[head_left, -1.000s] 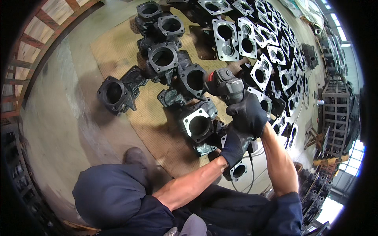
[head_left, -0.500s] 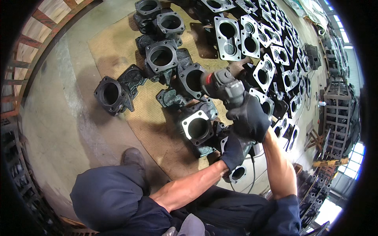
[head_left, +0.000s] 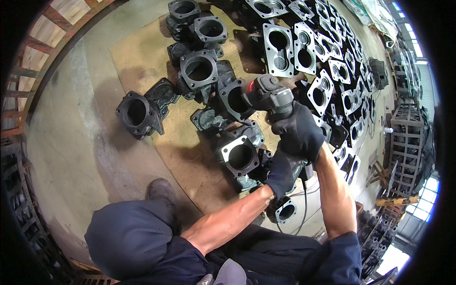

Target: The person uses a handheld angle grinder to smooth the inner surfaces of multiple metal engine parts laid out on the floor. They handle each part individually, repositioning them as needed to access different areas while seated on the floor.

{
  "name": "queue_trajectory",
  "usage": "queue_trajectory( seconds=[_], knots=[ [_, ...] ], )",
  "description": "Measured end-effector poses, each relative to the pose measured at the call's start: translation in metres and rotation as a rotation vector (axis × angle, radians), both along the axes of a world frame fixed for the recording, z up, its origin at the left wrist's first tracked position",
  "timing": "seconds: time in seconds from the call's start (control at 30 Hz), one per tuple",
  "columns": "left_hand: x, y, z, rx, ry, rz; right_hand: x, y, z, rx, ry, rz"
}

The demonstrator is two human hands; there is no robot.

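My right hand [head_left: 299,130], in a black work glove, is clamped round the body of a black-and-grey angle grinder with a red band [head_left: 274,97], right of the frame's centre. My left hand [head_left: 281,173], gloved the same, closes round its rear end, fingers partly hidden; a thin black cable [head_left: 305,206] trails below it. The grinder's head is at the right edge of a dark, rough iron casting with a square flange and round bore [head_left: 224,99], near the centre; I can't tell whether the disc touches it. I take the step in hand to be dressing that flange. To my mind, the next move calls for a steady two-handed grip, the disc kept flat along the rim. Just below sits a casting with a bright silver flange face [head_left: 230,147]. Tan corrugated cardboard [head_left: 175,164] lies beneath; farther out, silver-faced metal housings [head_left: 304,47] crowd the upper right, and another dark casting [head_left: 124,113] stands alone centre-left.
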State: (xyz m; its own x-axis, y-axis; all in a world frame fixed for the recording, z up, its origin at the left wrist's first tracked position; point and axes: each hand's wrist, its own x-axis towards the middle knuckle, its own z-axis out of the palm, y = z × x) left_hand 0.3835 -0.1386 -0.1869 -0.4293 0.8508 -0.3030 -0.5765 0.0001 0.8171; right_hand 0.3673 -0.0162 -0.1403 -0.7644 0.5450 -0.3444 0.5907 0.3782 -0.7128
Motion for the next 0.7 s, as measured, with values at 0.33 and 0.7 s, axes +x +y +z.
queue_trajectory(
  seconds=[0.33,0.7],
  knots=[
    [0.014,-0.008,-0.04,0.029,0.196,-0.073,-0.031,-0.014,0.014,-0.076,-0.16,-0.1],
    [0.018,0.011,-0.021,0.114,-0.407,0.0,-0.029,-0.006,0.027,-0.085,-0.162,-0.162]
  ],
)
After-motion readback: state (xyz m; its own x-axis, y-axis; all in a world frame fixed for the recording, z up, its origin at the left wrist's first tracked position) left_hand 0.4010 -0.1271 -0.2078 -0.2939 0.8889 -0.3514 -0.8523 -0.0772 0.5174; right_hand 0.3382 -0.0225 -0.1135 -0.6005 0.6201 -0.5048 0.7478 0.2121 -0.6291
